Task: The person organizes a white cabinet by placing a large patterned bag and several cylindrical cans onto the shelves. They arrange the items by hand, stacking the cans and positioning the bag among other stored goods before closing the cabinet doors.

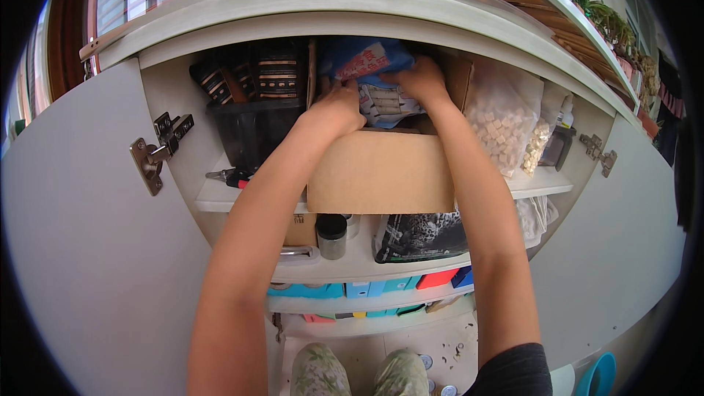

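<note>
Both arms reach into an open cardboard box point(379, 173) on the cabinet's top shelf. In the box lies a blue plastic bag point(390, 102) with printing on it. My left hand point(338, 107) is on the bag's left side, by the box's left wall, and my right hand point(421, 82) is on its right side. Fingers of both touch the plastic; how firmly they hold it does not show. Some fingertips are hidden by the hands and the bag's folds.
Left of the box stands a black plastic bin point(258, 129) with dark packets; pruning shears point(228, 177) lie before it. Bags of pale cubes point(498, 132) stand right. Below are a black-lidded jar point(331, 236) and a black bag point(421, 239). Cabinet doors point(93, 220) hang open at both sides.
</note>
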Demonstrator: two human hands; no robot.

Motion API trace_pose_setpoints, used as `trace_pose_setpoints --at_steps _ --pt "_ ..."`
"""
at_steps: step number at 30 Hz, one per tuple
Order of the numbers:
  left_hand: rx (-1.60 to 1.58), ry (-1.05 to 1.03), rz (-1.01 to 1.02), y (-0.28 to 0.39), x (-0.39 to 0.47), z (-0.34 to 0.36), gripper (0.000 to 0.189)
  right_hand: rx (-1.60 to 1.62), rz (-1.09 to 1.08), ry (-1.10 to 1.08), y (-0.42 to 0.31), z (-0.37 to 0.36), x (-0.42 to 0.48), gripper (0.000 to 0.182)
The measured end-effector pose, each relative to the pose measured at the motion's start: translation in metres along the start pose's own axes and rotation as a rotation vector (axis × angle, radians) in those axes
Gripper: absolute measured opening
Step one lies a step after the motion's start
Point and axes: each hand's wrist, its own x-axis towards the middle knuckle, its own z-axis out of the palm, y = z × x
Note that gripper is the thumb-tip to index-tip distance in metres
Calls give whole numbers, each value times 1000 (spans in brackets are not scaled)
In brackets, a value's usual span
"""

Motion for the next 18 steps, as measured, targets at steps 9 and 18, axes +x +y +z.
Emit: trace_pose_setpoints --at_steps 9,18 --pt "-121 -137 110 3 3 -19 58 -590 173 -251 -1 10 -8 90" --pt "-145 -442 169 -2 14 -20 43 -291 33 -620 -7 -3 -31 146"
